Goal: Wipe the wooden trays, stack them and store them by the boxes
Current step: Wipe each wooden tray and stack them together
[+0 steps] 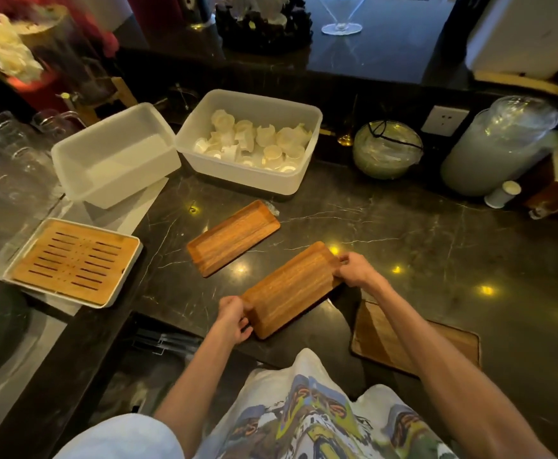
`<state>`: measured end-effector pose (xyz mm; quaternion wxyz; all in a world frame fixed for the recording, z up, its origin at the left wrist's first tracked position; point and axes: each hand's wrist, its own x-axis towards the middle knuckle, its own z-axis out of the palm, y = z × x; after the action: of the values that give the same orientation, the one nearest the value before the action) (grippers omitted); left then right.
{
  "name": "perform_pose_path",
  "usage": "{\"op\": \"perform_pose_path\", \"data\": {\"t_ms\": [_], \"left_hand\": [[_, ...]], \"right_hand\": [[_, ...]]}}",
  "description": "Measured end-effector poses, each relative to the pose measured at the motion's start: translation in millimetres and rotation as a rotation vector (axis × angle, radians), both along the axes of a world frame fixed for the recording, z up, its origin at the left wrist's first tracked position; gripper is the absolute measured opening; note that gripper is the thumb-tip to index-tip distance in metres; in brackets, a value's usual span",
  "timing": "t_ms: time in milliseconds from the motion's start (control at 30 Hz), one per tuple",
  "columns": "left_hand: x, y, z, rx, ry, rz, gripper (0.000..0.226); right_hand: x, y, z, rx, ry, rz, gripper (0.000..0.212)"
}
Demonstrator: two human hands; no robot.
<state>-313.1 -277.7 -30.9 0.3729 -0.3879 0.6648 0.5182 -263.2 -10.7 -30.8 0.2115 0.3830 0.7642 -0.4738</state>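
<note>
I hold a long wooden tray [291, 289] by its two short ends, a little above the dark marble counter [403, 233]. My left hand [234, 318] grips the near end and my right hand [354, 270] grips the far end. The tray seems to show its flat underside. A second wooden tray [233, 237] lies face up on the counter just beyond, near two white plastic boxes: one [115, 157] holds nothing, the other [249, 144] is full of small white cups. No cloth is visible.
A slatted bamboo tea tray [72, 261] in a white frame sits at the left. A wooden board [413, 339] lies by my right forearm. Glass cups [6, 160] crowd the far left; a glass bowl [387, 149] and a large jar [496, 147] stand at the right.
</note>
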Motion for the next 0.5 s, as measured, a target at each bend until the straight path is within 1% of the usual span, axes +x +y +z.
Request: {"op": "perform_pose_path", "data": {"t_ms": [67,167,200,267,333,367,433,467,500], "left_hand": [[2.9,11.7,3.5,0.048,0.086,-0.012,0.035],[12.1,47.3,15.3,0.191,0.254,-0.067,0.044],[16.7,62.3,21.4,0.255,0.29,-0.099,0.042],[26.0,93.2,31.9,0.385,0.317,-0.148,0.031],[34.9,120.4,38.4,0.483,0.306,-0.175,0.035],[39.5,132.1,39.2,0.499,0.321,-0.212,0.034],[48.9,153.5,37.4,0.463,0.396,-0.34,0.03],[53.2,162.9,34.3,0.42,0.43,-0.423,0.038],[57.2,171.0,30.9,0.374,0.445,-0.498,0.048]], "right_hand": [[31.3,16.5,4.4,-0.089,0.068,-0.134,0.03],[86.8,43.1,9.4,-0.372,0.244,-0.491,0.026],[105.7,51.7,11.4,-0.458,0.299,-0.616,0.026],[142.7,68.3,16.4,-0.561,0.405,-0.812,0.035],[176.2,84.7,21.8,-0.586,0.515,-0.953,0.044],[190.3,92.0,24.5,-0.594,0.561,-1.013,0.043],[214.5,102.7,30.3,-0.583,0.598,-1.078,0.032],[225.6,106.8,30.8,-0.535,0.577,-1.074,0.024],[235.7,109.6,31.1,-0.459,0.54,-1.046,0.022]]}}
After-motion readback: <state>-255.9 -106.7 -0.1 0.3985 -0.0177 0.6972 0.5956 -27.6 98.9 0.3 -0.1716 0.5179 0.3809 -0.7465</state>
